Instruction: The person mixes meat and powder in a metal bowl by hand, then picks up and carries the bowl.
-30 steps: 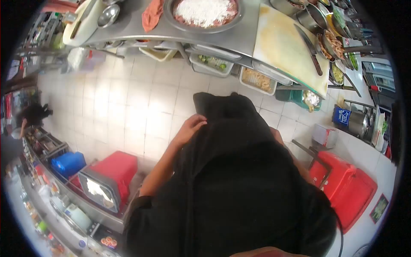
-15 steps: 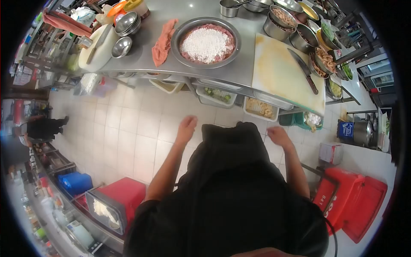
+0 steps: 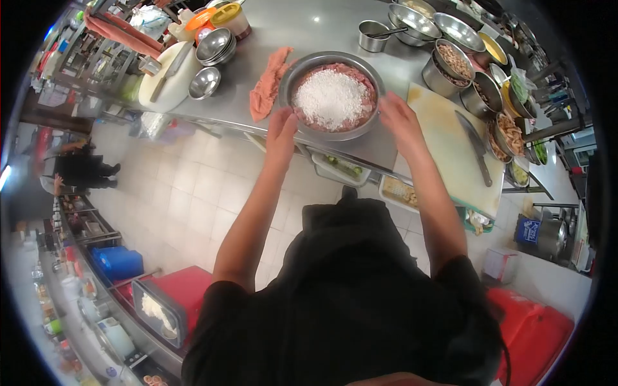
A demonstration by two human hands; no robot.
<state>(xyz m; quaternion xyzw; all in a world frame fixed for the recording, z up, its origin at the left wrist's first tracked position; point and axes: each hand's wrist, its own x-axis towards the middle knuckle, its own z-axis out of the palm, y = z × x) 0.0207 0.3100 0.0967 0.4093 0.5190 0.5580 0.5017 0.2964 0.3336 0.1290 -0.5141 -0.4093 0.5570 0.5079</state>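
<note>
A wide steel bowl (image 3: 288, 90) stands on the steel counter, holding raw pinkish meat (image 3: 365, 82) with a heap of white powder (image 3: 331, 96) on top. My left hand (image 3: 281, 132) is at the near-left side of its rim, fingers extended and apart from a grip. By the right side of the rim, my right hand (image 3: 400, 121) is open with its fingers loosely bent. Whether either hand touches the metal I cannot tell. An orange cloth (image 3: 269, 87) lies just left of the bowl.
Right of the bowl is a cutting board (image 3: 444, 138) with a knife (image 3: 476, 145). Small steel bowls (image 3: 205, 82) and a round white board (image 3: 164, 90) with another knife sit at left. Food pots (image 3: 444, 80) crowd the right. Another person (image 3: 80, 168) stands far left.
Both hands have risen from beside my body, forward to either side of the bowl. The counter appears closer and slightly lower in view. The bowl's contents look the same.
</note>
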